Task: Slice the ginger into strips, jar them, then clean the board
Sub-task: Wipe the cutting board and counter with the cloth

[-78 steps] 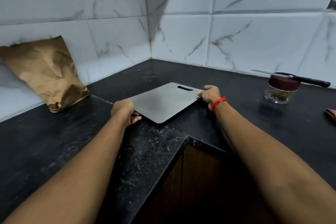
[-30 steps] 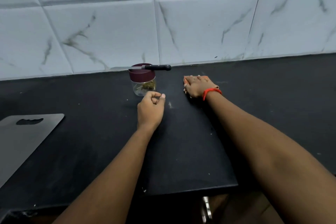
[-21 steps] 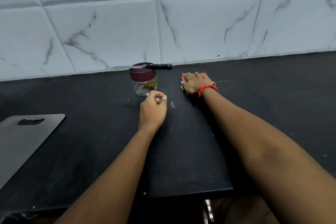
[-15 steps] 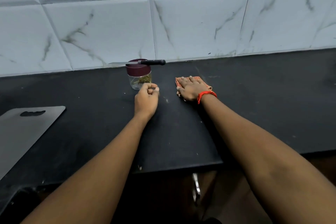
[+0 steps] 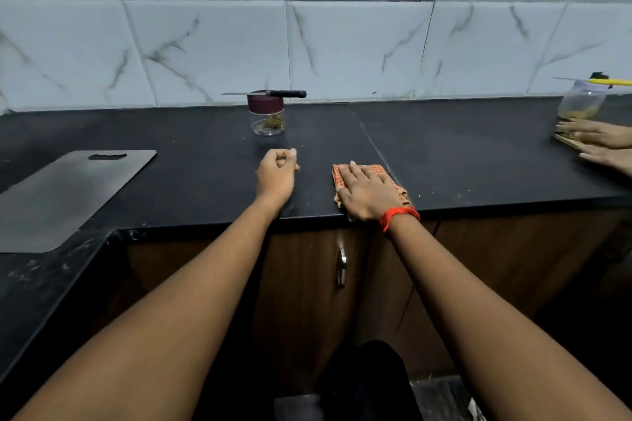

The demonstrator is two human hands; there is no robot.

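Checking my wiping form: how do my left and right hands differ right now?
The left hand is curled into a fist; the right hand lies flat, pressing the cloth. Only the right wrist wears a red band; the left is bare. Both rest on the black counter.

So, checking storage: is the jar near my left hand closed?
Closed: the maroon lid caps the upright jar, and a knife lies across it.

I count two jars [image 5: 266, 121] [image 5: 581, 102], two knives [image 5: 273, 93] [image 5: 607, 81], one cutting board [image 5: 68, 195], one cloth [image 5: 379, 169], my two hands [image 5: 276, 174] [image 5: 367, 195], and someone else's two hands [image 5: 598, 133] [image 5: 612, 157].
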